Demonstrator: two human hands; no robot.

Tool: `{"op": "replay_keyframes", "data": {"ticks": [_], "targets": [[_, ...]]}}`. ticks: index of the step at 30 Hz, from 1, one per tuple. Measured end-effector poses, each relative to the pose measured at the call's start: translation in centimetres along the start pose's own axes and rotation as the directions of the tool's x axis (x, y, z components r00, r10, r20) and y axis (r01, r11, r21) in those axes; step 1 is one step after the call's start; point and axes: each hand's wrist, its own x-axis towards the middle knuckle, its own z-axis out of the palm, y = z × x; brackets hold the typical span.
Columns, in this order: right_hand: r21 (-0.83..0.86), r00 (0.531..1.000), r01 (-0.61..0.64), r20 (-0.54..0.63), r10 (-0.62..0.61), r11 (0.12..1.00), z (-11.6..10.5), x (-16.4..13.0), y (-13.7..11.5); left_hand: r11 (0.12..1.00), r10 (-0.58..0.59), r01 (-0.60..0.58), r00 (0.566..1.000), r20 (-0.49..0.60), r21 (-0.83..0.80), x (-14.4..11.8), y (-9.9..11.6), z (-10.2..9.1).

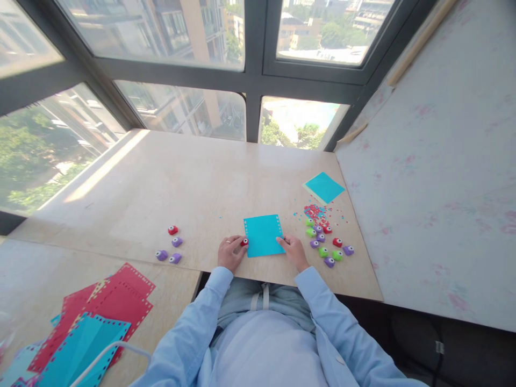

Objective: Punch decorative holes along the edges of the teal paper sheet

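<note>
A square sheet of blue paper (262,235) lies in front of me, with punched holes along its left and right edges. My left hand (231,252) is closed around a small red craft punch (244,242) at the sheet's left edge. Whether the paper sits inside the punch's slot, I cannot tell. On the other side, my right hand (293,251) pinches the sheet's right edge, thumb on top and the other fingers mostly hidden.
Several coloured punches (323,251) cluster at right, beside scattered red and blue paper bits (316,213). Behind them is a stack of paper squares (324,187). More punches (174,242) stand at left. Punched red sheets (116,295) and blue sheets (86,349) overlap near a white cable (108,346).
</note>
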Motion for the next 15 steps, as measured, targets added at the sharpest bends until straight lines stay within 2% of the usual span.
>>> {"op": "replay_keyframes", "data": {"ticks": [9, 15], "targets": [[0.039, 1.000, -0.026, 0.014, 0.025, 0.999, 0.55, 0.45, 0.22, 0.999, 0.027, -0.026, 1.000, -0.005, 0.041, 0.02, -0.21, 0.28], [0.037, 0.999, -0.025, -0.044, 0.027, 0.999, 0.81, 0.40, -0.09, 0.993, 0.064, -0.066, 0.998, 0.024, 0.093, 0.09, -0.14, 0.19]]}}
